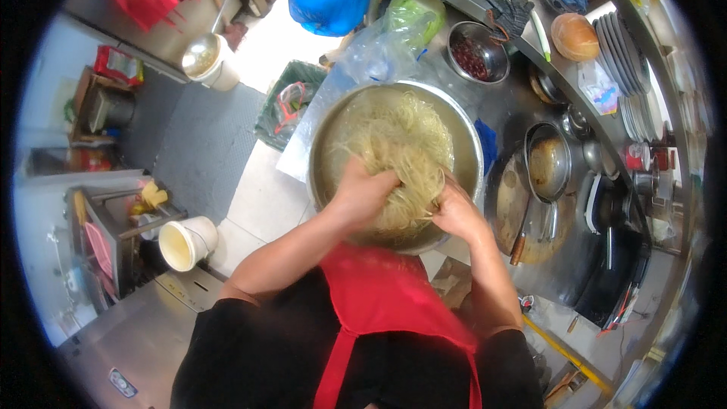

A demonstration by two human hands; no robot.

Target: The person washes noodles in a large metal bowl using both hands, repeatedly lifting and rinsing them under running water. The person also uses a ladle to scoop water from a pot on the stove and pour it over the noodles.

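Note:
A large steel bowl [468,125] stands in front of me at the corner of a metal worktable. Pale yellow-green noodle strands [409,153], glossy and tangled, fill much of it. My left hand [369,187] grips a bunch of the strands from the left, thumb on top. On the right side of the same bunch, my right hand [454,204] has its fingers sunk into the strands, which partly hide them. The bunch is lifted over the near half of the bowl and blurred by motion. More strands lie against the bowl's far wall.
A small steel bowl of dark red pieces [474,59] and a bagged cabbage [417,11] stand beyond the bowl. To the right, a frying pan [548,162] and a cleaver [519,238] rest on a round wooden board [511,199]. A green bin [270,119] stands left of the table.

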